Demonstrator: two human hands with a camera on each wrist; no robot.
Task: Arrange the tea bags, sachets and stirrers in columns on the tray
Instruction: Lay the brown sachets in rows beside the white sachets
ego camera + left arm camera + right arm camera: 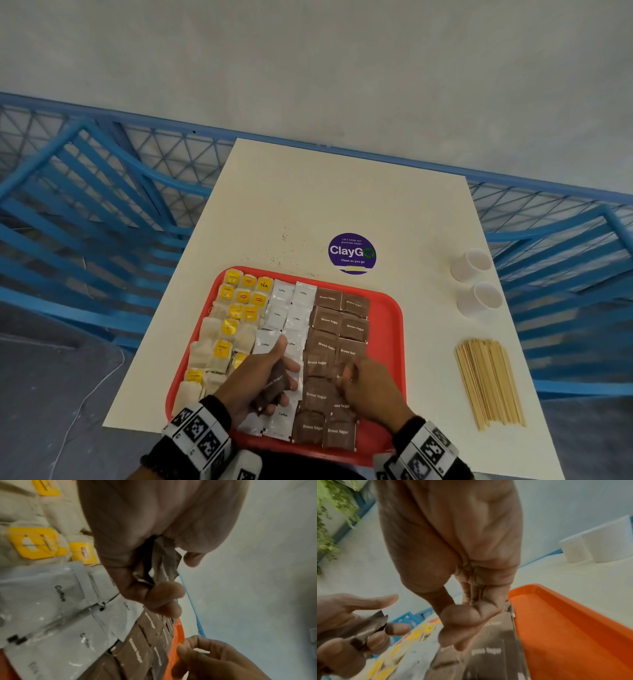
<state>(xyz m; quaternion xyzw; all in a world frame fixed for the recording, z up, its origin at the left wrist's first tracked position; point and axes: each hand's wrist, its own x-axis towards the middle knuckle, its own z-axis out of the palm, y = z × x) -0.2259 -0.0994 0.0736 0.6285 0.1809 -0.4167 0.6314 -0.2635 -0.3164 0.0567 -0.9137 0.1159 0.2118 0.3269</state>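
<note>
A few crinkled brown sugar sachets are gripped in the curled left hand above the glossy red tray, where fingertips of the right hand, curled and holding nothing, are pressed on flat brown packets, while thin wooden stirrers and two white cups are left at 3 o'clock.

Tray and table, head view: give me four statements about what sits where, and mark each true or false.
1. The stirrers lie on the tray. False: they lie on the table, right of the tray.
2. The left hand holds brown sugar sachets. True.
3. The tea bags fill the tray's right side. False: they fill its left side.
4. Two white cups stand on the table, off the tray. True.
</note>
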